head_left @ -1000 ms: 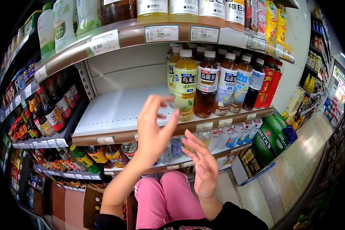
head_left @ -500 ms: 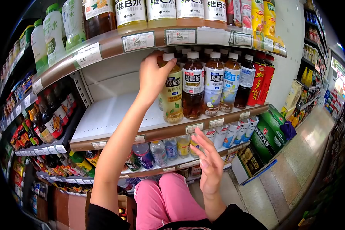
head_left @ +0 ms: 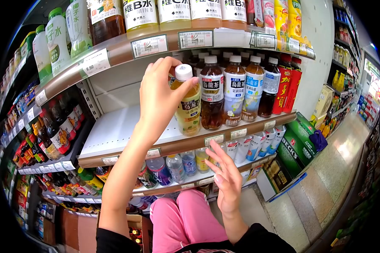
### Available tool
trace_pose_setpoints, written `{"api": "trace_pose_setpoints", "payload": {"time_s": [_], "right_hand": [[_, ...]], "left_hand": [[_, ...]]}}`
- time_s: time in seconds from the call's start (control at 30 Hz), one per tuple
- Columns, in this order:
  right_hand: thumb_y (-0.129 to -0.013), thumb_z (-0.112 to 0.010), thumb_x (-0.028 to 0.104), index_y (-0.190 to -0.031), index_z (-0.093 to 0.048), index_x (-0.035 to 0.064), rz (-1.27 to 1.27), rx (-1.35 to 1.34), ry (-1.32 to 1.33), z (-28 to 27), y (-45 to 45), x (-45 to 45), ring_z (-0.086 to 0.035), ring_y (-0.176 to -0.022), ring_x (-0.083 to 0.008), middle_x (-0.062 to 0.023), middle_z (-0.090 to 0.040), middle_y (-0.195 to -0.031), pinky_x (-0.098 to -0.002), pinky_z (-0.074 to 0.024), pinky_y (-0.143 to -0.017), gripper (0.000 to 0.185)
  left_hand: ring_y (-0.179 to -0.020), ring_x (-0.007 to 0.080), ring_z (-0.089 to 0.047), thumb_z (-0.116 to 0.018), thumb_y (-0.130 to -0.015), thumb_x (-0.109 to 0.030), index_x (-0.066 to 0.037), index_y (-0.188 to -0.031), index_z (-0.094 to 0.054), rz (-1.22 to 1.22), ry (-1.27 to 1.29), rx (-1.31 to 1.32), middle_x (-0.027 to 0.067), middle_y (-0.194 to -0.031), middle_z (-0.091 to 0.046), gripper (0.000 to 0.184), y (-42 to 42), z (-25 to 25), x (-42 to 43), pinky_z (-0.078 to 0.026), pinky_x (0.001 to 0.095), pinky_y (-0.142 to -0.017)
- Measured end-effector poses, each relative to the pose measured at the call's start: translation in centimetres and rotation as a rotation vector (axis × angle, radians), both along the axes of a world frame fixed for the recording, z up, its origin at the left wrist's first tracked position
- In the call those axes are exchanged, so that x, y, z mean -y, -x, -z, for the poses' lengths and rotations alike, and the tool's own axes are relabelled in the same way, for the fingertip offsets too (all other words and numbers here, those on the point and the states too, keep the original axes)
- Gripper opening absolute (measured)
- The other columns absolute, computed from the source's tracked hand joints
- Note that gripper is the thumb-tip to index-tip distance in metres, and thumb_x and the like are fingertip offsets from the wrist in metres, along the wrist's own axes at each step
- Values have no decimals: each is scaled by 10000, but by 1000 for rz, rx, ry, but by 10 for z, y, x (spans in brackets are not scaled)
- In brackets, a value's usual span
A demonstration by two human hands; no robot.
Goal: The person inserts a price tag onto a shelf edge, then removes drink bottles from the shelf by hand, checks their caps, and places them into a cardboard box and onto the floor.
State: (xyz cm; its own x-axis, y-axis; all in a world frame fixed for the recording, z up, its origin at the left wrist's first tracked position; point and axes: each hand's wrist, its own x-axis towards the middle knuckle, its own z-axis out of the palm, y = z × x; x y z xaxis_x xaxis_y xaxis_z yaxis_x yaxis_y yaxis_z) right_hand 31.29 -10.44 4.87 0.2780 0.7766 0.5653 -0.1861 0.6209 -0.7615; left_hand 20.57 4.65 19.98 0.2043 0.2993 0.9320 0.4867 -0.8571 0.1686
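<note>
one yellow bottle (head_left: 188, 114) is pinched near its cap by the left hand (head_left: 161, 95), the right hand (head_left: 227, 179) spread below.

The left hand (head_left: 161, 97) is around the upper part of an oolong tea bottle (head_left: 190, 113) at the front of the middle shelf (head_left: 114, 134). Right of that hand, more oolong tea bottles (head_left: 212, 113) stand side by side on this shelf, with Jiaduobao drinks (head_left: 283, 90) at the row's far right. Above the left hand, the upper shelf (head_left: 118, 52) bears vitamin water bottles (head_left: 175, 13); coconut water bottles (head_left: 57, 42) stand up to the hand's left. Further left and lower, sauce bottles (head_left: 55, 130) fill a side rack (head_left: 57, 165). Beyond the right hand (head_left: 227, 179), drink cartons (head_left: 254, 148) stand on the lower shelf (head_left: 176, 188); Beck's cartons (head_left: 292, 145) lie to its right.
</note>
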Motion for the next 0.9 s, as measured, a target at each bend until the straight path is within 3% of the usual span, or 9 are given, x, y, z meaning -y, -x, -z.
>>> {"api": "trace_pose_setpoints", "payload": {"time_s": [0.07, 0.17, 0.2, 0.3, 0.37, 0.53, 0.63, 0.83, 0.9], "right_hand": [[-860, -548, 357, -1492, -298, -14, -39, -9, 1, 0, 3, -1, -385, -1370, -366, -224, -311, -1533, -493, -310, -1104, 774], [-896, -520, 433, -1532, -172, 6, -226, -225, 10, -3, 12, -5, -311, -1415, -378, -228, -219, -1569, -486, -260, -1134, 841], [-923, -477, 513, -1549, -96, 43, -327, -215, -15, 0, 10, -9, -231, -1448, -385, -232, -167, -1581, -490, -213, -1157, 870], [-943, -479, 517, -1558, -39, 94, -693, -487, -13, 1, 9, -18, -184, -1467, -363, -194, -137, -1597, -502, -174, -1175, 867], [-964, -442, 522, -1556, -70, 134, -799, -619, -7, -3, 11, -24, -170, -1470, -351, -195, -153, -1588, -513, -169, -1184, 800], [-978, -410, 514, -1506, -241, 99, -835, -862, 6, -3, 18, -37, -207, -1450, -354, -211, -250, -1539, -522, -174, -1185, 693], [-975, -427, 514, -1503, -245, 138, -926, -955, 44, 3, 20, -42, -301, -1403, -321, -167, -342, -1468, -511, -212, -1177, 673], [-972, -441, 502, -1503, -258, 100, -1100, -1068, -37, 20, 26, -52, -368, -1337, -305, -116, -367, -1452, -464, -253, -1161, 690], [-963, -440, 521, -1519, -219, 92, -1043, -1025, -18, 18, 32, -47, -369, -1335, -312, -115, -343, -1471, -438, -270, -1148, 736]], "left_hand": [[-712, 265, -579, -816, -721, -188, 4, -889, -612, 30, 48, -42, 117, -814, -606, 327, 4, -6, 15, -483, 370, -653], [-639, 159, -536, -820, -708, -135, 24, -849, -615, 38, 85, -146, 80, -753, -567, 295, 14, -10, 23, -444, 282, -586], [-631, 161, -536, -822, -699, -124, 26, -840, -612, 55, 106, -153, 80, -752, -566, 294, 16, -11, 27, -445, 283, -580], [-626, 201, -557, -822, -674, -94, 29, -818, -606, 96, 163, -176, 96, -755, -567, 287, 20, -11, 44, -458, 309, -579], [-648, 273, -599, -813, -661, -78, 27, -811, -608, 111, 191, -194, 130, -763, -579, 275, 23, -8, 57, -477, 357, -599], [-656, 312, -598, -796, -661, -51, -6, -845, -557, 75, 187, -147, 124, -805, -559, 304, 30, 15, 78, -482, 371, -575], [-645, 308, -595, -793, -667, -52, -14, -854, -551, 5, 193, -128, 119, -790, -532, 308, 36, 33, 88, -485, 364, -567], [-638, 237, -585, -790, -656, -4, -18, -855, -571, -14, 104, -96, 94, -801, -519, 296, 46, 65, 105, -476, 319, -544], [-681, 205, -585, -801, -646, 23, -2, -853, -585, -39, 100, -72, 90, -816, -537, 300, 52, 72, 111, -487, 292, -565]]}}
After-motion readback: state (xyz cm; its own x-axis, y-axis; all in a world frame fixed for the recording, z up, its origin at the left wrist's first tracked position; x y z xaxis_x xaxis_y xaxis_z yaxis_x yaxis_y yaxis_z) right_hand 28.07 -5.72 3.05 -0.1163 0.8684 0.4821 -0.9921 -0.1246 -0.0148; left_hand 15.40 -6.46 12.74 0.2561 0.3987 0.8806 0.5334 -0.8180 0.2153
